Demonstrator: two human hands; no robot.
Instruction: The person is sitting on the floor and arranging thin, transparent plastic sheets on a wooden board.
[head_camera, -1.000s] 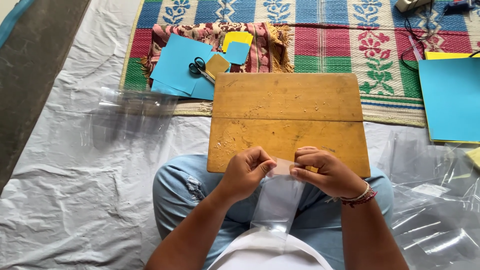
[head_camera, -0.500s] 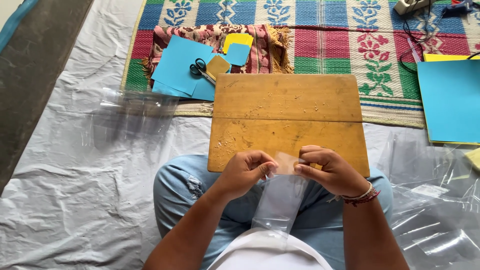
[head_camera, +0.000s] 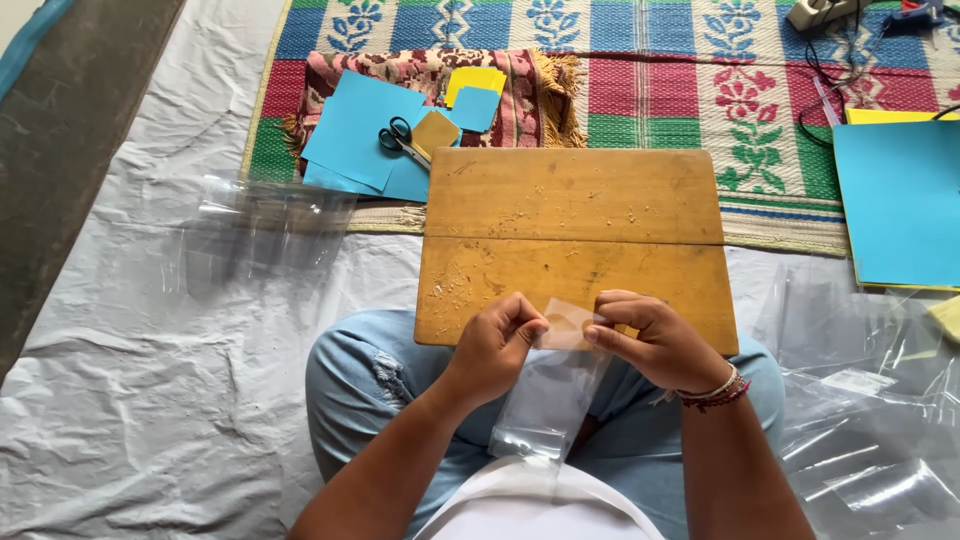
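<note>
While the fingers of the left hand and right hand pinch shut on the top corners of a clear plastic bag, it hangs over the lap at the near edge of the wooden board; scissors lie on blue paper beyond its far left corner.

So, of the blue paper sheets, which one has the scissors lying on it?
The blue sheet at upper left, on the red patterned cloth; the scissors rest on it. The big blue sheet at right carries nothing.
</note>
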